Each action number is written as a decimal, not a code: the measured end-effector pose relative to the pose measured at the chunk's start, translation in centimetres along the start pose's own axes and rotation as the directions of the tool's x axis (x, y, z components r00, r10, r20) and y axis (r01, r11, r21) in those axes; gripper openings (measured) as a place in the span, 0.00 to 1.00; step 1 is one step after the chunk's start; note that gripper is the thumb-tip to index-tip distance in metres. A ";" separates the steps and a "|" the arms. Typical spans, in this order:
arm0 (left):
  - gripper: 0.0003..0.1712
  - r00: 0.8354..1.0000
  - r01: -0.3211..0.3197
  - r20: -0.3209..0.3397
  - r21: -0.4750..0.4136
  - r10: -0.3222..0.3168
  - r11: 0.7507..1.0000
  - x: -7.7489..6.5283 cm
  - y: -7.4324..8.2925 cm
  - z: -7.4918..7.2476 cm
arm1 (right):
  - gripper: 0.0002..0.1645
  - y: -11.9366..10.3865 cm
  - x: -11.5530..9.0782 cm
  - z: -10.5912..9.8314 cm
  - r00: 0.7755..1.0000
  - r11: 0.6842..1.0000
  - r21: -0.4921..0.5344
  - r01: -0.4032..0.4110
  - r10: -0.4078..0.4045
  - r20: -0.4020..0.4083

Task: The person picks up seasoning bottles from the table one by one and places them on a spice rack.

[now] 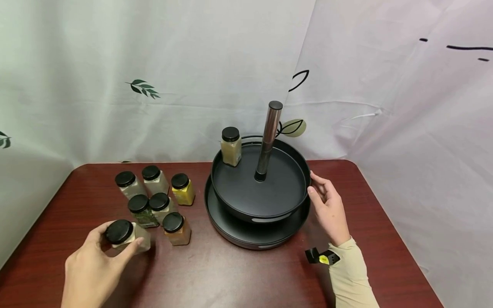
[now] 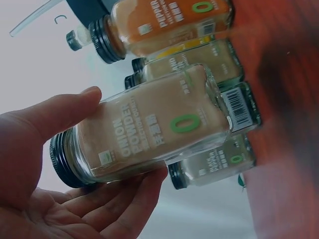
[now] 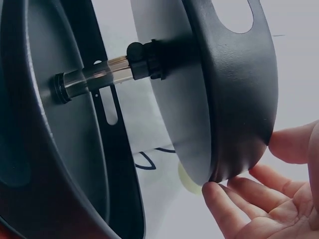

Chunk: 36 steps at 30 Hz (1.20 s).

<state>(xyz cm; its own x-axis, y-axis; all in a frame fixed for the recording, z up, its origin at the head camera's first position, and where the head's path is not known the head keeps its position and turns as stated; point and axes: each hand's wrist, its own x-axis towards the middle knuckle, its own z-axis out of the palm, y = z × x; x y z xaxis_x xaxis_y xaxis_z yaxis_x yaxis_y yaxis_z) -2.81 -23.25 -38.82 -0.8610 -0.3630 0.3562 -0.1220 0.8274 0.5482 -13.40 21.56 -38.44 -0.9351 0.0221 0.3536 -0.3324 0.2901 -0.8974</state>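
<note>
My left hand (image 1: 96, 261) grips a black-lidded glass jar labelled onion powder (image 2: 144, 124) between thumb and fingers. The jar is tilted, near the front of a group of spice jars. At the right, my right hand (image 1: 329, 207) holds the side wall of the upper tray (image 1: 285, 188) of a black two-tier rack, thumb at the rim and fingertips along the lower edge. Below it sits the wider lower tray (image 1: 227, 224), joined by a central post (image 3: 99, 77). One jar with pale contents (image 1: 231, 149) stands on the upper tray, toward its back left.
Several jars stand on the left of the reddish-brown table (image 1: 246, 278): a pepper jar (image 2: 169, 25), a yellow one (image 1: 184, 192), one with green flakes (image 1: 146, 216) and paler ones. The rack's tall handle (image 1: 268, 141) rises from its middle. White patterned cloth (image 1: 185, 64) hangs behind.
</note>
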 end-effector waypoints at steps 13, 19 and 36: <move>0.38 0.999 -0.043 -0.026 -0.008 0.043 0.999 1.2 1.3 -1.9 | 0.30 -0.1 0.1 -0.2 0.998 0.999 0.001 -0.054 0.054 0.025; 0.36 1.000 -0.017 -0.019 -0.041 0.016 0.999 1.8 2.3 -2.6 | 0.31 -0.2 -0.1 -0.3 0.998 0.999 0.013 -0.047 0.046 0.034; 0.35 0.976 -0.209 -0.096 -0.140 0.197 0.968 4.6 6.3 -2.4 | 0.31 0.1 -0.4 -0.5 0.998 0.999 -0.021 -0.044 0.044 0.036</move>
<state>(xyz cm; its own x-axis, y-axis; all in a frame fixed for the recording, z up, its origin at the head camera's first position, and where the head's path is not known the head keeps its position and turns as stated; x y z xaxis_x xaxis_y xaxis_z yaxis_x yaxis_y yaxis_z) -6.39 -20.71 -31.93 -0.8165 -0.2327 0.5284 0.1312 0.8164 0.5623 -13.05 22.02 -38.55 -0.9527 0.0009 0.3038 -0.2887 0.3085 -0.9064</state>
